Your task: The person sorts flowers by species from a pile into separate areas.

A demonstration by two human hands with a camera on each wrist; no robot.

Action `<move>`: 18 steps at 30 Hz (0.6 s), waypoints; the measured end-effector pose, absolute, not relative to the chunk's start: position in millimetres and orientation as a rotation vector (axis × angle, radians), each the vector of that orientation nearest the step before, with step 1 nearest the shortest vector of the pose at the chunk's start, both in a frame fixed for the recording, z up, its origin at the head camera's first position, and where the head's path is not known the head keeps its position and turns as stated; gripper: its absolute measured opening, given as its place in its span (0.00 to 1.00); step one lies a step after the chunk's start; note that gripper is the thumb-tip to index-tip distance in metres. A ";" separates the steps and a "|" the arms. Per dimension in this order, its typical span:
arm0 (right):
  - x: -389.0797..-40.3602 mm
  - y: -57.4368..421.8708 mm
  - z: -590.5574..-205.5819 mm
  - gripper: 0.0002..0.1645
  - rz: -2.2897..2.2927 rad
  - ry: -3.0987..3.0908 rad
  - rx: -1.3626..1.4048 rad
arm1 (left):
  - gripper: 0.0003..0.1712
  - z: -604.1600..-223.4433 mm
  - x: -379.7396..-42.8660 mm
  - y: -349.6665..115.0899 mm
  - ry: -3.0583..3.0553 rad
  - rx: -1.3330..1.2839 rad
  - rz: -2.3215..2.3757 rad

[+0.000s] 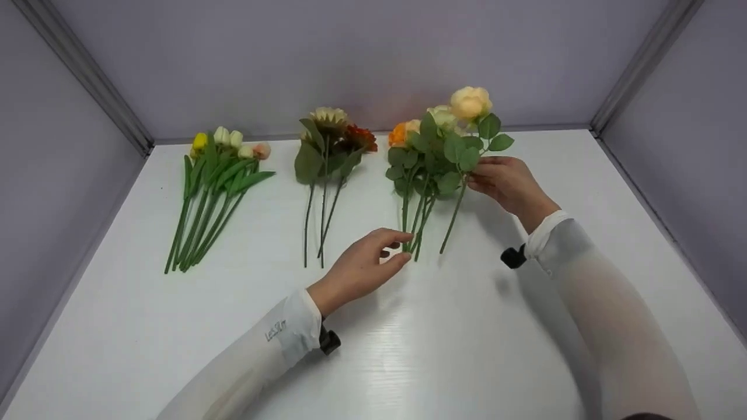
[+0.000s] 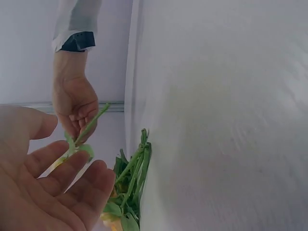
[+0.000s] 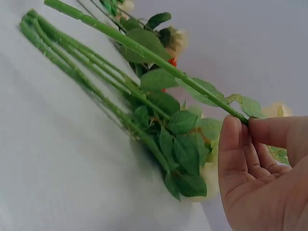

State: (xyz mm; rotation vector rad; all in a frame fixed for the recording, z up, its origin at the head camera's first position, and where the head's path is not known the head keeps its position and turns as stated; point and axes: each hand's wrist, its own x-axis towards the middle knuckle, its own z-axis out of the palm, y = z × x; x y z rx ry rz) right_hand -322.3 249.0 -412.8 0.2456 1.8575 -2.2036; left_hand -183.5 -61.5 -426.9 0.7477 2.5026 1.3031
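Note:
My right hand pinches the stem of a peach rose between thumb and fingertips. In the right wrist view the rose's green stem slants up and left, raised over the table. Beneath it lies a bunch of roses, orange, peach and cream, with leafy green stems. My left hand hovers by the lower ends of those stems, its fingers loosely bent. The left wrist view shows that hand holding nothing, apart from the bunch's stems.
Left of the roses lie several stems with cream and red-orange blooms. Farther left is a bunch of yellow, white and pink tulips. Grey panels stand along the back and both sides of the white table.

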 end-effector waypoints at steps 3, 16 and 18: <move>-327.1 255.8 -426.4 0.22 -2.173 1.842 0.310 | 0.24 -427.5 -183.8 -59.5 2.498 0.791 1.294; -334.9 253.2 -446.1 0.19 -1.642 2.395 0.300 | 0.21 -430.3 -185.6 -60.4 2.557 0.774 1.213; -334.4 253.4 -448.6 0.17 -1.556 2.467 0.265 | 0.22 -429.8 -185.9 -60.5 2.565 0.772 1.190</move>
